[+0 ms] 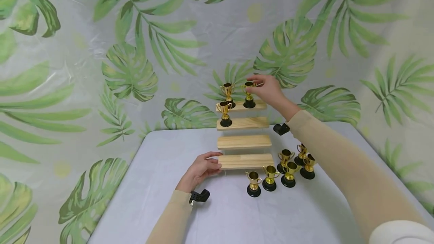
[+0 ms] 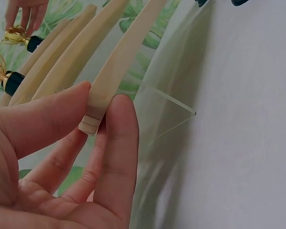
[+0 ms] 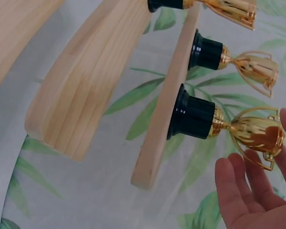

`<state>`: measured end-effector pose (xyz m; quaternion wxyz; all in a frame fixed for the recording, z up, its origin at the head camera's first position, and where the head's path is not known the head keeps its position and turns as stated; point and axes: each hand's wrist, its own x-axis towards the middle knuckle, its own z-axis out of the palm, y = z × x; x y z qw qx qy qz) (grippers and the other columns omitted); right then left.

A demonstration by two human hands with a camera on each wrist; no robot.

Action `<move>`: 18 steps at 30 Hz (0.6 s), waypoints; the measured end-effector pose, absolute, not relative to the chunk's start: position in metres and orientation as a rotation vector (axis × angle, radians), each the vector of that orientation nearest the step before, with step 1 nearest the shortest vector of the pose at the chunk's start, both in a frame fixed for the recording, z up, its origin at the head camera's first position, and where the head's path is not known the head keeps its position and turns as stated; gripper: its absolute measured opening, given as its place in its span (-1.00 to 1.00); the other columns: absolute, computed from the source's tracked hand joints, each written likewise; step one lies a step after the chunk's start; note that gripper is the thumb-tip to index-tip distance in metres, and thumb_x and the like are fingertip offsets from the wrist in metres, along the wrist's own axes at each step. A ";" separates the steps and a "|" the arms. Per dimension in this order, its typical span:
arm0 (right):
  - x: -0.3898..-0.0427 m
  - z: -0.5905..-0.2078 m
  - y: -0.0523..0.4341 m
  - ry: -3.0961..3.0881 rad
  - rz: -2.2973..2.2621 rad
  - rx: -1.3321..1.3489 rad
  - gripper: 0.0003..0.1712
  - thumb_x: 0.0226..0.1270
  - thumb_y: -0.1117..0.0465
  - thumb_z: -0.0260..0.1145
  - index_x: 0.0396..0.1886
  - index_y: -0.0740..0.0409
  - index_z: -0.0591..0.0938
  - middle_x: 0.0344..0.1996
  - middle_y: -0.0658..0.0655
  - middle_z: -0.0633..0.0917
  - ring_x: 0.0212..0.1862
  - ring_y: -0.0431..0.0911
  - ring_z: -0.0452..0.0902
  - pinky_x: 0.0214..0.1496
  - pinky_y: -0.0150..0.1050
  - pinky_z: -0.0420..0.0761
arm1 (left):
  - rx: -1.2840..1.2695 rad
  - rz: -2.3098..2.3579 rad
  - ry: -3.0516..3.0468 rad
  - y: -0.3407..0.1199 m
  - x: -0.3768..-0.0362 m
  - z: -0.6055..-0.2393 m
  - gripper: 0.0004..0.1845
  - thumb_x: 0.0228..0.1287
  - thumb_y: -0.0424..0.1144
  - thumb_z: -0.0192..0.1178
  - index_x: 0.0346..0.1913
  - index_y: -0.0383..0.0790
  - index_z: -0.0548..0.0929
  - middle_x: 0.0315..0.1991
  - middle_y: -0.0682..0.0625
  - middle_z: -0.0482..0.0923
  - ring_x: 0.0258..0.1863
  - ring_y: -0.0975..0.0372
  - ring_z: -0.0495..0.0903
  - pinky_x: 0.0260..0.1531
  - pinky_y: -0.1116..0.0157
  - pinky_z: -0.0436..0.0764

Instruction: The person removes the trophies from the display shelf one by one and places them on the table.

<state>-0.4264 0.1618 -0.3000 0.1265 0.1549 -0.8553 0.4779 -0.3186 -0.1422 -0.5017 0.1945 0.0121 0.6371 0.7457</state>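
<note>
A stepped stand of four wooden shelves [image 1: 245, 142] on clear acrylic sits on the white table [image 1: 162, 183]. My left hand [image 1: 217, 163] pinches the left end of the bottom shelf [image 2: 115, 62] between thumb and fingers [image 2: 123, 143]. Two gold trophies with black bases stand on the top shelf [image 3: 158, 129], and one trophy [image 1: 224, 113] stands on the second shelf. My right hand [image 1: 255, 83] is at the right trophy [image 3: 250, 133] on the top shelf. Its fingers [image 3: 236, 191] lie nearly straight below the cup, with the thumb beside the rim.
Several more gold trophies [image 1: 288, 168] stand loose on the table to the right of the stand, under my right forearm. A leaf-print backdrop [image 1: 129, 67] closes off the back and both sides. The table's left edge runs close to my left arm.
</note>
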 end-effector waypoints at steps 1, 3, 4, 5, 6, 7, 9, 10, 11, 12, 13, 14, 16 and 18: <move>-0.428 -0.301 0.162 -2.492 1.386 0.454 -0.45 0.33 0.01 0.46 0.28 -0.01 0.63 0.22 0.16 0.57 0.15 0.07 0.49 0.04 0.07 0.59 | 0.039 2.091 1.785 -0.142 -0.319 -0.502 -0.40 0.14 -0.62 0.31 0.29 -0.37 0.53 -0.22 -0.15 0.63 -0.24 0.09 0.68 -0.24 0.23 0.74; -0.430 -0.302 0.162 -2.495 1.371 0.465 -0.47 0.34 0.02 0.45 0.27 0.01 0.64 0.20 0.17 0.58 0.13 0.07 0.48 0.02 0.06 0.60 | 0.039 2.092 1.779 -0.142 -0.319 -0.504 -0.40 0.14 -0.62 0.32 0.29 -0.37 0.53 -0.22 -0.16 0.64 -0.24 0.09 0.69 -0.23 0.23 0.74; -0.431 -0.303 0.162 -2.500 1.361 0.468 -0.48 0.33 0.02 0.45 0.26 0.01 0.64 0.19 0.18 0.58 0.13 0.07 0.49 0.00 0.05 0.61 | 0.038 2.090 1.779 -0.142 -0.319 -0.505 -0.40 0.14 -0.62 0.32 0.29 -0.37 0.53 -0.21 -0.17 0.64 -0.24 0.09 0.69 -0.23 0.23 0.74; -0.432 -0.304 0.162 -2.501 1.352 0.473 -0.48 0.33 0.02 0.45 0.26 0.01 0.64 0.19 0.18 0.58 0.12 0.08 0.49 -0.01 0.05 0.61 | 0.040 2.087 1.784 -0.142 -0.319 -0.506 -0.41 0.15 -0.61 0.32 0.29 -0.37 0.53 -0.21 -0.17 0.65 -0.25 0.10 0.69 -0.23 0.22 0.74; -0.433 -0.304 0.161 -2.502 1.341 0.478 -0.48 0.33 0.02 0.45 0.26 0.01 0.64 0.18 0.19 0.59 0.12 0.08 0.49 -0.03 0.04 0.62 | 0.037 2.086 1.785 -0.142 -0.319 -0.507 -0.41 0.15 -0.61 0.32 0.29 -0.37 0.53 -0.21 -0.17 0.65 -0.25 0.10 0.69 -0.22 0.22 0.74; -0.433 -0.305 0.161 -2.502 1.332 0.478 -0.48 0.33 0.01 0.46 0.25 0.01 0.64 0.17 0.19 0.59 0.11 0.08 0.50 -0.04 0.04 0.63 | 0.034 2.085 1.786 -0.142 -0.319 -0.507 -0.41 0.15 -0.61 0.33 0.29 -0.37 0.53 -0.21 -0.18 0.65 -0.25 0.10 0.70 -0.22 0.22 0.74; -0.434 -0.306 0.160 -2.493 1.313 0.482 -0.48 0.32 0.03 0.47 0.25 0.02 0.64 0.14 0.20 0.61 0.09 0.08 0.52 -0.06 0.02 0.65 | 0.033 2.087 1.788 -0.141 -0.319 -0.508 -0.41 0.14 -0.61 0.33 0.28 -0.37 0.53 -0.21 -0.18 0.65 -0.25 0.10 0.70 -0.23 0.22 0.74; -0.434 -0.306 0.160 -2.486 1.308 0.484 -0.48 0.32 0.04 0.47 0.25 0.02 0.64 0.11 0.19 0.62 0.07 0.07 0.53 -0.07 0.01 0.65 | 0.036 2.089 1.790 -0.141 -0.319 -0.508 -0.41 0.14 -0.61 0.33 0.28 -0.37 0.54 -0.21 -0.18 0.66 -0.26 0.11 0.70 -0.24 0.22 0.74; -0.434 -0.307 0.159 -2.481 1.304 0.486 -0.48 0.32 0.05 0.47 0.25 0.02 0.64 0.09 0.18 0.62 0.06 0.06 0.54 -0.08 0.00 0.66 | 0.037 2.094 1.788 -0.141 -0.319 -0.507 -0.41 0.13 -0.61 0.33 0.28 -0.37 0.54 -0.22 -0.17 0.66 -0.26 0.11 0.70 -0.25 0.22 0.74; -0.434 -0.307 0.159 -2.476 1.301 0.488 -0.48 0.32 0.06 0.47 0.25 0.02 0.64 0.06 0.18 0.63 0.04 0.05 0.55 -0.09 0.00 0.67 | 0.038 2.098 1.784 -0.141 -0.319 -0.507 -0.41 0.13 -0.61 0.33 0.27 -0.37 0.54 -0.22 -0.17 0.66 -0.26 0.11 0.70 -0.25 0.23 0.74; -0.434 -0.307 0.158 -2.473 1.295 0.490 -0.49 0.32 0.07 0.47 0.25 0.02 0.64 0.03 0.17 0.64 0.02 0.04 0.56 -0.10 -0.01 0.67 | 0.042 2.101 1.783 -0.141 -0.319 -0.506 -0.42 0.13 -0.61 0.33 0.27 -0.37 0.54 -0.23 -0.17 0.66 -0.27 0.11 0.70 -0.26 0.23 0.74; -0.435 -0.308 0.158 -2.469 1.287 0.493 -0.49 0.33 0.08 0.47 0.25 0.03 0.63 0.01 0.16 0.65 0.00 0.04 0.57 -0.10 -0.01 0.67 | 0.047 2.103 1.780 -0.141 -0.319 -0.506 -0.42 0.13 -0.61 0.32 0.27 -0.37 0.54 -0.23 -0.16 0.66 -0.27 0.11 0.70 -0.27 0.24 0.74; -0.434 -0.309 0.158 -2.469 1.261 0.493 -0.50 0.34 0.10 0.46 0.25 0.03 0.63 -0.04 0.14 0.67 -0.04 0.03 0.60 -0.11 -0.02 0.68 | 0.052 2.104 1.776 -0.141 -0.319 -0.504 -0.42 0.14 -0.62 0.31 0.27 -0.38 0.54 -0.24 -0.15 0.66 -0.28 0.12 0.70 -0.27 0.24 0.74; -0.434 -0.310 0.158 -2.467 1.231 0.497 -0.51 0.35 0.12 0.45 0.25 0.04 0.63 -0.06 0.15 0.68 -0.07 0.03 0.61 -0.11 -0.01 0.67 | 0.058 2.101 1.780 -0.142 -0.319 -0.503 -0.43 0.15 -0.63 0.30 0.27 -0.39 0.53 -0.26 -0.14 0.65 -0.28 0.12 0.70 -0.28 0.24 0.74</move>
